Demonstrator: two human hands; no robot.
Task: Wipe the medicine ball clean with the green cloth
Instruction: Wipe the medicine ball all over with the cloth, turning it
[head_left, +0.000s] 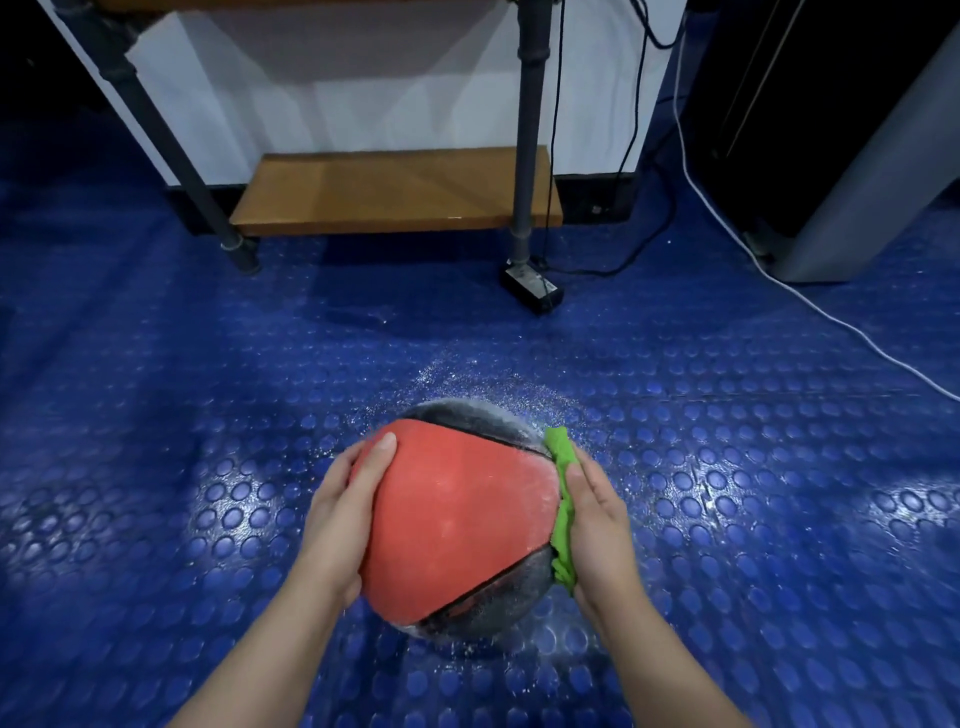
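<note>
My left hand (340, 512), grip open and flat, braces the red-and-black medicine ball (457, 514); my right hand (600, 525), grip equally flat, presses the green cloth (560, 444) against its side.

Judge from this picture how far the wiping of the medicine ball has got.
Done: the ball has a red panel that looks mostly clean, bar faint streaks. In hand: the right hand presses the cloth on the ball's right side while the left hand steadies it. Left: the black panels at top and bottom show white dust.
</note>
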